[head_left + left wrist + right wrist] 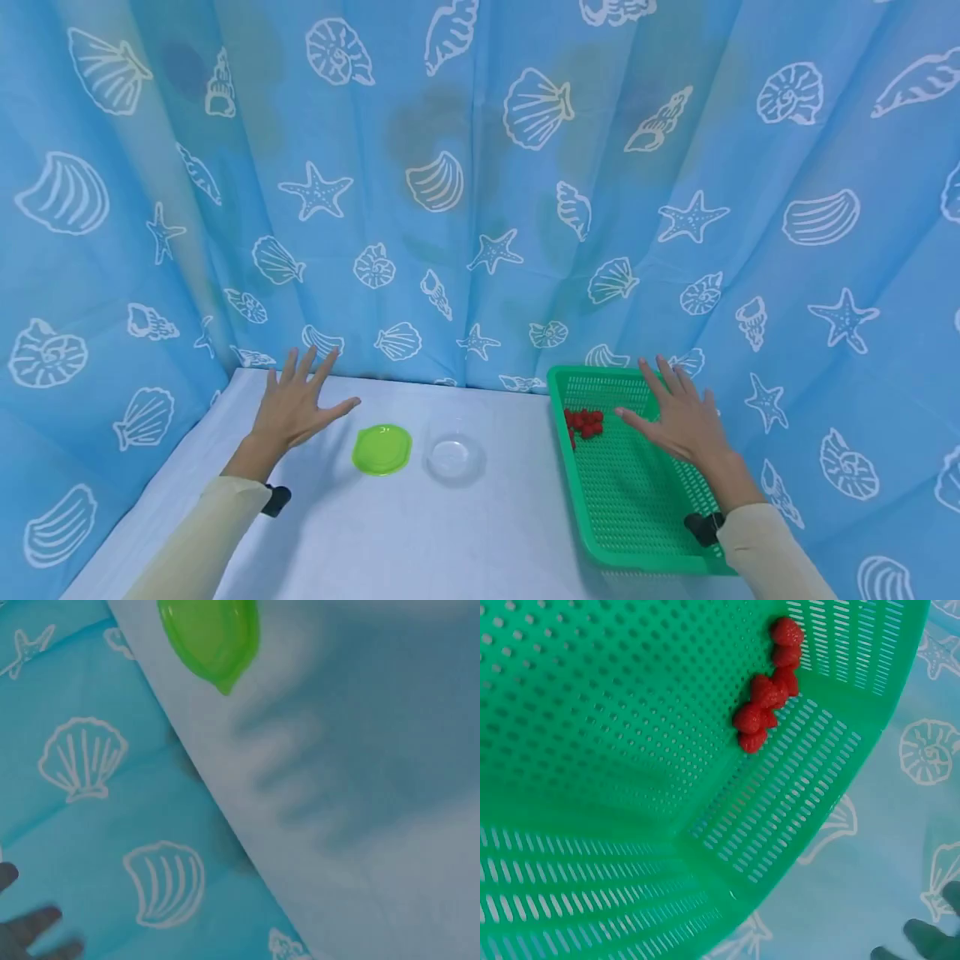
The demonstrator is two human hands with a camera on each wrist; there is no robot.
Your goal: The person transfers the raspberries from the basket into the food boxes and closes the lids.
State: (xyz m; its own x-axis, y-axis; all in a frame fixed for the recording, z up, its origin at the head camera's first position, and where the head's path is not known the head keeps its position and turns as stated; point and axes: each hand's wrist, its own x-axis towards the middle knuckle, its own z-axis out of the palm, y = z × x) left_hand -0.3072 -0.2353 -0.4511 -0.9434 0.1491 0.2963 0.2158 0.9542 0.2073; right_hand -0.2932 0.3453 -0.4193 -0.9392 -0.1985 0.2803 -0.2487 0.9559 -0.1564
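Note:
My left hand [291, 410] hovers over the left of the white table with its fingers spread, holding nothing. To its right lies a light green lid [382, 450] with a small tab. Beside the lid sits a clear round bowl [452, 457]. My right hand [681, 418], also spread and holding nothing, hangs above the green perforated basket [592, 533]. Several red strawberries [763, 694] are clustered against a wall of the basket in the right wrist view. In the left wrist view the lid [214, 637] shows at the top, near the hand's shadow.
A blue curtain [465, 275] printed with white shells and starfish encloses the back and both sides. White cloth covers the table [420, 542], whose far edge meets the curtain. The basket's raised rim stands along the table's right side.

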